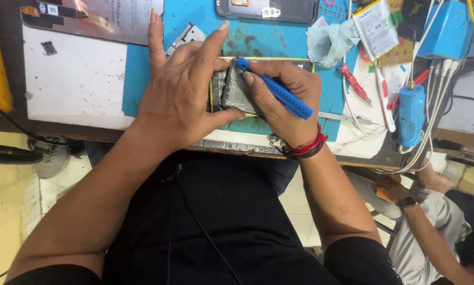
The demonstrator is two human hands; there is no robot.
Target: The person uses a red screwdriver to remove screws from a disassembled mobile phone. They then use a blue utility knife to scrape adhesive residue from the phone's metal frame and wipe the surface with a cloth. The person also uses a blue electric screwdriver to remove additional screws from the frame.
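Matt blue plastic pry tool [279,92], worn rubber mat [268,37] — stained, dull metal phone frame [237,95]

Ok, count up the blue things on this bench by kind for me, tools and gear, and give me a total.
Blue plastic pry tool, held in the right hand: 1
Blue work mat: 1
Blue cylindrical tool standing at the right: 1
Blue box unit at the top right: 1
Total: 4
The left hand steadies the opened phone on the mat.

Opened phone [231,92] flat on mat; blue pry tool [279,92] angled across it.
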